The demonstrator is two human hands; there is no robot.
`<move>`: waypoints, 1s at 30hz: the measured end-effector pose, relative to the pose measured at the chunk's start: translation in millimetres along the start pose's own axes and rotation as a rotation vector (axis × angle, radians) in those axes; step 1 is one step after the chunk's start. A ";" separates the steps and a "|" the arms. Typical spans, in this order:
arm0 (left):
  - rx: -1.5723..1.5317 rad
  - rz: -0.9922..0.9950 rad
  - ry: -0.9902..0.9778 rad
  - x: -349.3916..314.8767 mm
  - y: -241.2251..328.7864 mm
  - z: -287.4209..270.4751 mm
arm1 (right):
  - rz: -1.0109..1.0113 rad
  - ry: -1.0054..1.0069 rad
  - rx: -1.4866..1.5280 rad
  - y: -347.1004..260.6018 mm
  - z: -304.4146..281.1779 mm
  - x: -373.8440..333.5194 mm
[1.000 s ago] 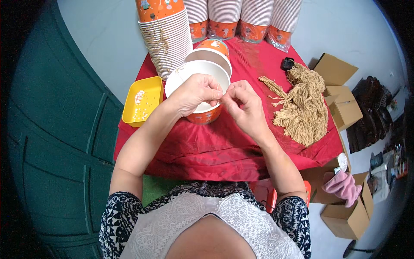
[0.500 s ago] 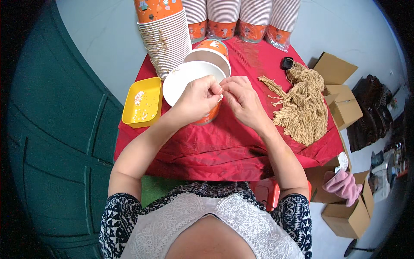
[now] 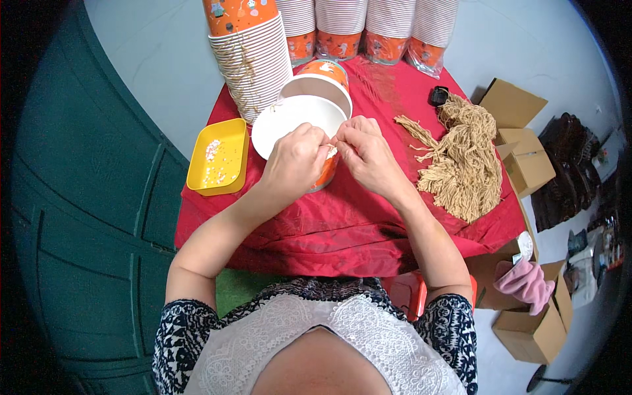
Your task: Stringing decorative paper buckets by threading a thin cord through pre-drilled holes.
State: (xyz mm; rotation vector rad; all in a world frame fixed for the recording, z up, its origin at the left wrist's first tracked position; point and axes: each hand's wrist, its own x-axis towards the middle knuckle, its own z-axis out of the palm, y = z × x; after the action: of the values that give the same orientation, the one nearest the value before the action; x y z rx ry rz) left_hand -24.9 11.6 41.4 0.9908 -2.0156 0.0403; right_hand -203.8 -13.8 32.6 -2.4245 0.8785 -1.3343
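left hand and right hand are pinched close together on an indistinct small item; paper bucket beneath; yellow tray leftward.

Open to the right, crowded to the left

Toward the body from the left hand and right hand, bare cloth leaves passage. Right of the right hand, a gap runs to the yarn; beyond it, open cloth reaches 4 stacks. Ahead of the left hand, 1 bucket blocks the way, a 2nd bucket behind it. Farther left stand the tray and tall stack.
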 end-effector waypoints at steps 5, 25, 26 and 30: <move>0.039 -0.076 -0.012 -1.6 0.3 0.1 | 0.062 0.044 0.088 -0.9 1.9 -2.3; -0.008 -0.027 0.069 -6.5 -5.1 9.3 | 0.004 0.008 -0.050 1.6 6.3 -2.2; -0.007 -0.026 0.069 -7.2 -5.5 9.8 | 0.004 0.009 -0.050 2.5 6.0 -2.4; 0.015 0.012 0.092 -9.0 -6.5 11.1 | 0.012 -0.057 -0.008 10.6 7.1 -2.9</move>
State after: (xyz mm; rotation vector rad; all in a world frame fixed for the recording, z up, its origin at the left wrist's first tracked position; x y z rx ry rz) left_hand -25.5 8.7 26.0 0.9695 -1.9397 0.1054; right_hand -203.2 -21.0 21.7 -2.4464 0.8834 -1.2538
